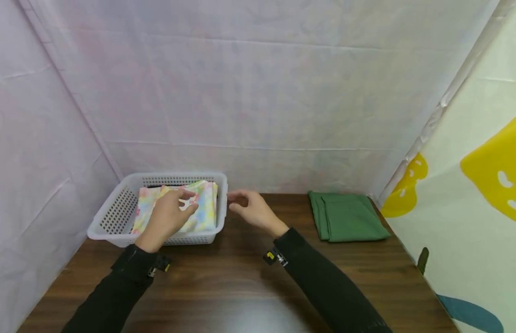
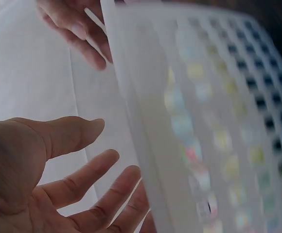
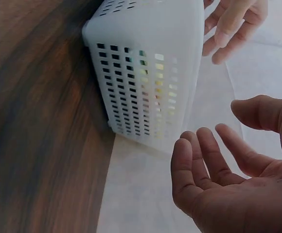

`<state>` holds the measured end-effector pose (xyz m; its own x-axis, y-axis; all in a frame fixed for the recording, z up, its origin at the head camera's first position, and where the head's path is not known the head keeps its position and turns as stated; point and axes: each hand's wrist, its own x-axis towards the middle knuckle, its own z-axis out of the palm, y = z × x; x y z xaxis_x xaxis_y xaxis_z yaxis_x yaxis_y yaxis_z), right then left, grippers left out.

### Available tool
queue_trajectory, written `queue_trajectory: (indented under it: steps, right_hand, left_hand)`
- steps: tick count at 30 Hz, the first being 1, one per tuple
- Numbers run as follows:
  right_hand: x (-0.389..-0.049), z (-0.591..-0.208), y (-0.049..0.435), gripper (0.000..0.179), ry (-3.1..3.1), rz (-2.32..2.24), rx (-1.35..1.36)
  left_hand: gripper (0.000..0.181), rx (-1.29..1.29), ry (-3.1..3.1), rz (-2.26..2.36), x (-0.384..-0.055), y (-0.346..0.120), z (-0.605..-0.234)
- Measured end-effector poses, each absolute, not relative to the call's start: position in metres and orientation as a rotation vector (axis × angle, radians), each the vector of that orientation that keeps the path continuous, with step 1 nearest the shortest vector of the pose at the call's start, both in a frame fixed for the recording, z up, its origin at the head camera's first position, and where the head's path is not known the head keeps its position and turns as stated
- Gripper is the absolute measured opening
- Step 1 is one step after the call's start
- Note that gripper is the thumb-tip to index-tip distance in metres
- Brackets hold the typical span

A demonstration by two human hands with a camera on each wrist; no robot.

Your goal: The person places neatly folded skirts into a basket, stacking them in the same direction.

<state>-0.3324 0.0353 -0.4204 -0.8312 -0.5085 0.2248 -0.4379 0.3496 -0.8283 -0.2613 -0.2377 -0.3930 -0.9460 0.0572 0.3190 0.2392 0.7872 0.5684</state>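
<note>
A white perforated plastic basket [image 1: 121, 210] stands at the back left of the table. Inside it lies a folded cloth [image 1: 206, 210] in pastel yellow, pink and blue, with something dark partly visible behind it. My left hand [image 1: 167, 216] hovers over the basket, its fingers loosely bent and nothing in its grasp. Just off the basket's right end is my right hand [image 1: 254, 211], also empty, with gently curved fingers and the thumb apart. In the right wrist view, a gap shows between the right hand's thumb [image 3: 257, 111] and its fingers, near the basket's wall [image 3: 136, 92].
A folded green cloth [image 1: 350, 217] lies at the back right of the brown wooden table [image 1: 224, 282]. White sheeting [image 1: 266, 92] hangs behind and at both sides; the right sheet bears yellow printed shapes [image 1: 497, 169].
</note>
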Motion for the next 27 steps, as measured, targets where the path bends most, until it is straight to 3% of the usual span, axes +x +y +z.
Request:
queue_trajectory:
  steps: [15,27]
  right_hand:
    - [-0.301,-0.454,0.113,0.041,2.835,-1.357,-0.727]
    - [-0.306,-0.469,0.196,0.051,3.149,-1.095,-0.482]
  left_hand:
    - [0.031,-0.369,-2.678,-0.869,-0.243,-0.147,-0.412]
    - [0.026,-0.534,-2.645,-0.867,-0.248,-0.083,-0.432]
